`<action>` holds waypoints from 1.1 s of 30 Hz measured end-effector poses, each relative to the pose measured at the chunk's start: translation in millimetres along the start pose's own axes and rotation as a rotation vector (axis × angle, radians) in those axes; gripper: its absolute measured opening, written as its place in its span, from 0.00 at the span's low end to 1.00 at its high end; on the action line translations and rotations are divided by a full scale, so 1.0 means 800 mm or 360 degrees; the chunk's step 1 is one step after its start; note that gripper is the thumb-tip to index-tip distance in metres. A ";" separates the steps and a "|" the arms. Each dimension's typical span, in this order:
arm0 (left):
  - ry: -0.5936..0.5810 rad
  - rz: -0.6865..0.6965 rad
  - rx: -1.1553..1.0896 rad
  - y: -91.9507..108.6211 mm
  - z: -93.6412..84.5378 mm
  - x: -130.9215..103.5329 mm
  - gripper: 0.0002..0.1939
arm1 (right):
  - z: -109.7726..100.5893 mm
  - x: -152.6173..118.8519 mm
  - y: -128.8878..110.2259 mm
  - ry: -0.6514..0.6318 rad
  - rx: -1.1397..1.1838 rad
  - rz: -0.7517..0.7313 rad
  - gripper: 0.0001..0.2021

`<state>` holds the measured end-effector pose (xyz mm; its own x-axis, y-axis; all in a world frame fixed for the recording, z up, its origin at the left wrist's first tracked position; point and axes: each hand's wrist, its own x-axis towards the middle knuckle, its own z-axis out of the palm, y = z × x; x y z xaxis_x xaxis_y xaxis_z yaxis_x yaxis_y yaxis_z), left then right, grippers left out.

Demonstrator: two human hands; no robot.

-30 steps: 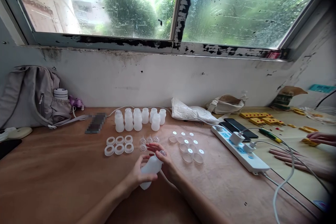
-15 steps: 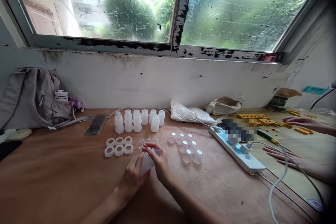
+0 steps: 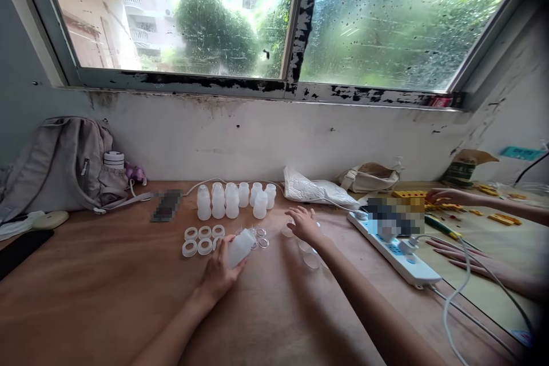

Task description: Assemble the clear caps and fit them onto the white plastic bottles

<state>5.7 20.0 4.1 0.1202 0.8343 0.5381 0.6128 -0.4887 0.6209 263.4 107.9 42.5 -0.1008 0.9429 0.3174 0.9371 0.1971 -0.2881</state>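
A frosted white bottle [image 3: 241,247] lies tilted in my left hand [image 3: 219,269], its neck pointing up to the right. My right hand [image 3: 303,225] reaches over the clear round caps [image 3: 311,260] at the right, fingers spread, and hides some of them. Nothing shows in its fingers. Several white rings [image 3: 205,246] lie in two rows left of the held bottle. Small clear ring parts [image 3: 262,242] lie just beyond it, partly hidden by the bottle. Several frosted bottles [image 3: 232,203] stand upright at the back.
A white power strip [image 3: 394,251] with cables lies at the right. Beyond it another person's hands [image 3: 446,197] are near yellow parts [image 3: 504,219]. A grey backpack [image 3: 64,166] sits back left, and a white padded bag [image 3: 315,187] lies by the wall.
My right hand has let go of the bottle and moved right to the clear caps. My left hand still holds the bottle. The view has shifted slightly.
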 end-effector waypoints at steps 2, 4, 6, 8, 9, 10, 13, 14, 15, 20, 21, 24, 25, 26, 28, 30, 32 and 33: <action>0.0009 0.0022 -0.0002 0.000 -0.002 0.002 0.22 | 0.000 0.000 0.008 -0.0052 -0.0019 -0.0032 0.07; 0.0002 0.0040 -0.0024 0.001 -0.003 0.004 0.22 | -0.002 -0.004 0.003 -0.0006 0.0066 -0.0062 0.05; -0.0019 0.0051 -0.0044 0.001 -0.005 0.005 0.22 | -0.006 -0.010 -0.011 0.0114 0.0395 -0.0062 0.08; -0.0040 0.0055 -0.0049 0.001 -0.005 0.005 0.22 | -0.008 -0.018 -0.027 0.0242 0.0916 -0.0024 0.13; -0.0050 0.0055 -0.0049 0.000 -0.005 0.006 0.22 | -0.007 -0.023 -0.034 0.0284 0.1148 0.0008 0.14; -0.0065 0.0053 -0.0047 0.000 -0.005 0.005 0.22 | -0.004 -0.027 -0.041 0.0304 0.1312 0.0041 0.15; -0.0125 0.0045 -0.0048 0.000 -0.005 0.004 0.22 | 0.009 -0.041 -0.055 0.0305 0.1527 0.0156 0.15; -0.0145 0.0043 -0.0050 0.001 -0.005 0.004 0.23 | 0.014 -0.045 -0.059 0.0293 0.1549 0.0195 0.16; -0.0164 0.0040 -0.0051 0.001 -0.004 0.003 0.23 | 0.020 -0.049 -0.061 0.0278 0.1562 0.0229 0.16; -0.0297 0.0038 -0.0084 0.004 -0.002 0.002 0.25 | 0.033 -0.066 -0.072 0.0150 0.1598 0.0211 0.16; -0.0330 0.0044 -0.0095 0.004 -0.002 0.002 0.26 | 0.033 -0.069 -0.074 0.0133 0.1595 0.0202 0.16; -0.0397 0.0038 -0.0132 0.003 -0.003 0.003 0.27 | 0.032 -0.075 -0.078 0.0087 0.1627 0.0230 0.15; -0.0407 0.0036 -0.0144 0.003 -0.004 0.003 0.27 | 0.032 -0.077 -0.079 0.0056 0.1660 0.0255 0.15; -0.0415 0.0042 -0.0155 0.003 -0.005 0.003 0.26 | 0.033 -0.078 -0.080 0.0015 0.1704 0.0293 0.16; -0.0433 0.0085 -0.0168 0.003 -0.006 0.002 0.25 | 0.036 -0.080 -0.080 -0.0076 0.1824 0.0413 0.19; -0.0460 0.0156 -0.0183 0.004 -0.007 0.002 0.24 | 0.039 -0.080 -0.081 -0.0206 0.1978 0.0529 0.23; -0.0501 0.0228 -0.0199 0.004 -0.008 0.001 0.25 | 0.039 -0.080 -0.082 -0.0359 0.2141 0.0599 0.26; -0.0515 0.0256 -0.0202 0.004 -0.008 0.001 0.25 | 0.038 -0.079 -0.083 -0.0431 0.2214 0.0620 0.26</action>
<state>2.3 17.4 9.9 0.4600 0.7717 0.4391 0.4671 -0.6309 0.6195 197.2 43.3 14.1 -0.1277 0.9854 -0.1125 -0.1347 -0.1296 -0.9824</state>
